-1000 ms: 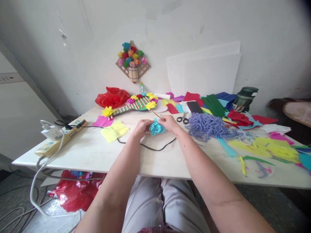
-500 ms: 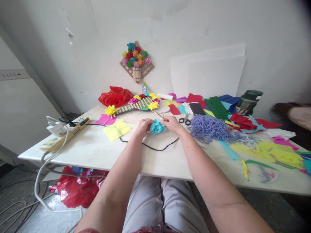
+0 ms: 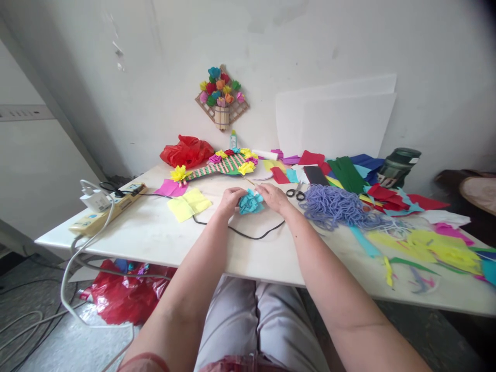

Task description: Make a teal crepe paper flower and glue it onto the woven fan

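A light-blue crepe paper flower (image 3: 251, 202) is between my hands, just above the table. My left hand (image 3: 231, 200) is closed on its left side, with the fingertips mostly hidden. A thin wooden stick (image 3: 251, 181) pokes out from under the fingers of my right hand (image 3: 273, 198), which are bent against the flower's right edge. Behind them lies a green panel with pink strips (image 3: 220, 168), trimmed with paper flowers. Black-handled scissors (image 3: 296, 194) rest right of my right hand. Yellow paper squares (image 3: 189, 204) lie left of my left hand.
Purple yarn (image 3: 337, 206) is heaped on the right, among coloured paper scraps (image 3: 346, 173) and a dark phone (image 3: 315, 175). A dark green flask (image 3: 399, 166) stands behind. On the left is a power strip (image 3: 108, 212); a black cable (image 3: 251, 237) crosses before my hands.
The stick has tipped down and shows less, as my right fingers have shifted over it. The flower is turned, with its petals looking more spread. The whole view has shifted slightly.
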`<state>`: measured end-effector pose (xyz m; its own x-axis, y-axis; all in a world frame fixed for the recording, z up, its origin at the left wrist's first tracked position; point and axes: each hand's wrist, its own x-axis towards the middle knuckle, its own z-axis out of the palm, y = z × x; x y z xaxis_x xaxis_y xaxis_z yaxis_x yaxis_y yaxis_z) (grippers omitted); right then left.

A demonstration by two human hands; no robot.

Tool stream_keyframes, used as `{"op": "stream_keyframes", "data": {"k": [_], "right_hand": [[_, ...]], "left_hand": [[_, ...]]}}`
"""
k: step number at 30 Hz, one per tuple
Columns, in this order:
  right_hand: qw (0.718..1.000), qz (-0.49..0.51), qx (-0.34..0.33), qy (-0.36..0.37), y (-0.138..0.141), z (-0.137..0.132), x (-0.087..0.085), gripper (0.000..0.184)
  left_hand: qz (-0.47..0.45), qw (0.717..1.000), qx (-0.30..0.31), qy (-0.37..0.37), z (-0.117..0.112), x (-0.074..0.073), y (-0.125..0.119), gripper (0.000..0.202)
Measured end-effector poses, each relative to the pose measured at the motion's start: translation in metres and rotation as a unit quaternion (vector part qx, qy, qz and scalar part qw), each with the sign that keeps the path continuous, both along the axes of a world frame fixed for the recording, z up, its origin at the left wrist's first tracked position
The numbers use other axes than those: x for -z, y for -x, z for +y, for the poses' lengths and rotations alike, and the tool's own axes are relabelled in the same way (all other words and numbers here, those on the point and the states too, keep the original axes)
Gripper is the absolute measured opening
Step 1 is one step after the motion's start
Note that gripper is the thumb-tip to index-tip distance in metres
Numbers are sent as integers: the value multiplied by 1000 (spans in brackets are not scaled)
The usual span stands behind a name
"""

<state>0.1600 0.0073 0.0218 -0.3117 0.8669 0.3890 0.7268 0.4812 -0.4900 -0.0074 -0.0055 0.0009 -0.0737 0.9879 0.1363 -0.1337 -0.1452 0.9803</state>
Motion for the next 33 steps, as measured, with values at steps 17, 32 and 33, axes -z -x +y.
{"op": "stream_keyframes", "data": {"k": [17,32,33], "right_hand": [[999,4,-45,-9,-5,1,-1,32],[997,-39,-69,2,-7,0,-2,28],[997,-41,-71,5,-8,1,-2,28]], "left_hand": [[64,998,-1,-2,-1,0,3,19],[87,996,13,-16,-4,-4,1,15],[90,996,15,-17,-4,-4,2,16]]}}
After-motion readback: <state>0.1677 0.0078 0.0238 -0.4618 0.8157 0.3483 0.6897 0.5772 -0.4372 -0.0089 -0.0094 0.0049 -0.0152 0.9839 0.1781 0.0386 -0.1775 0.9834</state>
